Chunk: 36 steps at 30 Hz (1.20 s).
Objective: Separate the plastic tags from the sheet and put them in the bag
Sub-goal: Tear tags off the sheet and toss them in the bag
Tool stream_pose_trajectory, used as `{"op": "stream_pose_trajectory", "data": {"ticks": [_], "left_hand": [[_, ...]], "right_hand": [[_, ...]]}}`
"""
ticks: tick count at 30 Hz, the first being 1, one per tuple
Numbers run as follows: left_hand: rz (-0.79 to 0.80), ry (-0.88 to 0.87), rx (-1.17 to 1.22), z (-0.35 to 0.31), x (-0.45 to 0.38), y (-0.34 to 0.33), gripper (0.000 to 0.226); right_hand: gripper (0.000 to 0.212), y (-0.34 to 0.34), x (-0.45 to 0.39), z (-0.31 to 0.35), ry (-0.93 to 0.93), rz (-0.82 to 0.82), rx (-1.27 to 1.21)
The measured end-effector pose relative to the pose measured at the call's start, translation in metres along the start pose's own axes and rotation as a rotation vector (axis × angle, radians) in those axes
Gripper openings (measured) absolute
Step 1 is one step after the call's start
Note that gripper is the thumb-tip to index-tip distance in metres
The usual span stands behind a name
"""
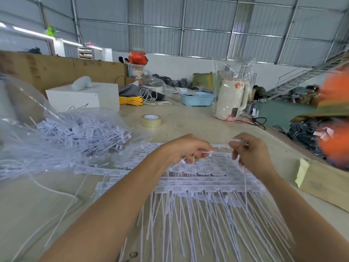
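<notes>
My left hand (186, 148) pinches the head of one tag (207, 153) at the far edge of the sheet (204, 178); my right hand (249, 150) is curled round another tag's head and trailing tail. I should twist each head off cleanly, close to the joint (tails tangle easily), then carry them left to the open bag (62, 129) of loose tags.
</notes>
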<state>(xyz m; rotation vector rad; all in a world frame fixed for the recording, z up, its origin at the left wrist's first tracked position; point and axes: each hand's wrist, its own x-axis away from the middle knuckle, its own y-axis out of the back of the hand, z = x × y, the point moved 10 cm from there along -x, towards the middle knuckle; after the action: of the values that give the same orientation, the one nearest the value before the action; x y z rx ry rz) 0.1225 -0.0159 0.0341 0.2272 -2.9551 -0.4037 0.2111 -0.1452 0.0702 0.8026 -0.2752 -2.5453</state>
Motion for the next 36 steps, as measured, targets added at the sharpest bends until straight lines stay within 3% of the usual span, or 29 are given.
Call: {"op": "stream_pose_trajectory", "data": {"ticks": [3,6,10,13,16,18,23,27,30,36], "left_hand": [[-0.074,-0.11,-0.149,-0.015,0.004,0.004,0.026],[-0.049,-0.077,-0.363,-0.011,0.004,-0.001,0.014],[0.01,-0.042,-0.601,-0.005,0.005,-0.003,0.022],[0.011,-0.046,-0.691,-0.006,0.007,-0.004,0.028],[0.009,-0.112,-0.751,-0.013,0.007,-0.01,0.017],[-0.003,-0.166,-0.739,-0.018,0.007,-0.012,0.014],[-0.071,-0.068,-0.635,-0.01,0.006,0.006,0.044],[-0.005,0.008,-0.509,0.004,0.006,0.007,0.034],[-0.049,-0.002,-0.394,0.002,0.007,0.012,0.031],[-0.131,-0.015,-0.222,-0.007,0.007,0.017,0.024]], "right_hand": [[0.015,0.012,-0.003,-0.021,-0.249,-0.053,-0.421],[0.017,-0.016,0.003,-0.022,-0.416,0.063,-0.649],[0.017,-0.049,0.016,-0.013,-0.379,0.28,-0.403],[0.01,-0.057,0.018,-0.005,-0.236,0.287,-0.235],[0.014,-0.066,0.023,-0.002,-0.19,0.31,-0.271],[0.011,-0.07,0.025,0.004,-0.135,0.334,-0.262],[0.011,-0.059,0.017,0.007,-0.096,0.222,-0.229],[0.007,-0.059,0.016,0.0,-0.125,0.268,-0.226],[0.005,-0.064,0.019,0.0,-0.105,0.341,-0.12],[0.012,-0.054,0.017,0.014,0.002,0.249,-0.128]]}}
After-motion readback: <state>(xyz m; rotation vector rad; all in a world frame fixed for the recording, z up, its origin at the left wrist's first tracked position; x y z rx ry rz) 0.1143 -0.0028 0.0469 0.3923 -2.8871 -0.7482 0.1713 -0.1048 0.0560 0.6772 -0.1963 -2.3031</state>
